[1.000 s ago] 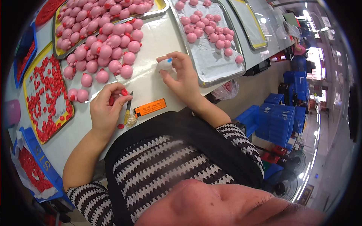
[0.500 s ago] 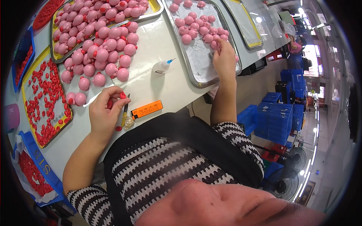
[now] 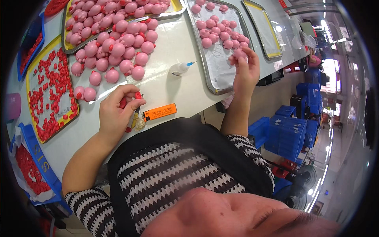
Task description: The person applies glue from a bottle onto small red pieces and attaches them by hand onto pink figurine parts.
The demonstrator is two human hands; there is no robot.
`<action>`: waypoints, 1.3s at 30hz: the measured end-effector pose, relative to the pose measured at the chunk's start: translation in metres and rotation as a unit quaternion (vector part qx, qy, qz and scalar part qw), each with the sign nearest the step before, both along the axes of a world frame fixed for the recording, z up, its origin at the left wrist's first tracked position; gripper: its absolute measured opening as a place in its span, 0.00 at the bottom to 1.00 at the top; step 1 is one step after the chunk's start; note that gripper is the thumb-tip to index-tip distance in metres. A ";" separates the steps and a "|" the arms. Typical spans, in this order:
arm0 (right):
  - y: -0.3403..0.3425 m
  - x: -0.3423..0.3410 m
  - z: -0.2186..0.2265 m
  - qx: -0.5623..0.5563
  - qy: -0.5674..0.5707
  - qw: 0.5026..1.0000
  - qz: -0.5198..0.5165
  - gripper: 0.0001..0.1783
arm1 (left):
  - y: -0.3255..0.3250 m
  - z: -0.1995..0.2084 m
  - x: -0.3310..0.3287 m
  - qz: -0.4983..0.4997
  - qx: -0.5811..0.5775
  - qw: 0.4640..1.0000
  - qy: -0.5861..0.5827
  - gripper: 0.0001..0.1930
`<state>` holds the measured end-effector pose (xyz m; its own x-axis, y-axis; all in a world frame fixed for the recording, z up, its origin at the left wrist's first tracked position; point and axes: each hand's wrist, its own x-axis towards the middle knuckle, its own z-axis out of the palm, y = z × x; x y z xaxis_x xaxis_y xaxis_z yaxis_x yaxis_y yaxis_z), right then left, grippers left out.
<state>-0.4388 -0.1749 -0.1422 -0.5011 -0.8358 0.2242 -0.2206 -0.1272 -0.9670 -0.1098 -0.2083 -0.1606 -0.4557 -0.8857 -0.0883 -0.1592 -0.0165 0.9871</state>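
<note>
My left hand (image 3: 114, 112) is closed, pinching a small red oval piece (image 3: 138, 95) at its fingertips. More red shows inside the curled fingers. Over the near right side of a paper-lined metal tray (image 3: 219, 81), my right hand (image 3: 246, 75) holds a round pink figure (image 3: 238, 54) between thumb and fingers. Several similar pink figures (image 3: 215, 30) lie on that tray. Beneath the left hand are a yellow-handled knife (image 3: 135, 117), partly hidden, and a crumpled pale lump (image 3: 139, 125). An orange flat case (image 3: 160, 112) with a black end lies beside them.
A small bottle with a blue needle tip (image 3: 180, 69) stands mid-table. Many pink figures with red parts (image 3: 118, 50) are heaped at the far left. A yellow-rimmed tray (image 3: 30, 91) of red pieces and a blue bin (image 3: 39, 156) sit left. Another tray (image 3: 278, 52) lies far right.
My right hand has lifted a pink figure away from the group on the tray, drawing it nearer. My left hand keeps its pinch. The whole view has shifted slightly.
</note>
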 end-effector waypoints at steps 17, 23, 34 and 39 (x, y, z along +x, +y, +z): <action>0.000 0.149 -0.015 0.084 0.050 0.921 0.378 0.25 | -0.007 -0.006 0.026 -0.023 0.094 0.994 0.042 0.11; -0.005 0.158 -0.019 0.043 0.136 0.913 0.383 0.25 | -0.007 -0.013 0.031 -0.035 0.089 0.995 0.040 0.10; -0.002 0.166 -0.034 0.033 0.122 0.907 0.402 0.21 | -0.008 -0.018 0.037 -0.065 -0.163 0.984 -0.007 0.15; 0.004 0.168 -0.043 0.082 0.019 0.900 0.427 0.21 | -0.006 -0.015 0.039 -0.082 -0.171 0.982 -0.014 0.20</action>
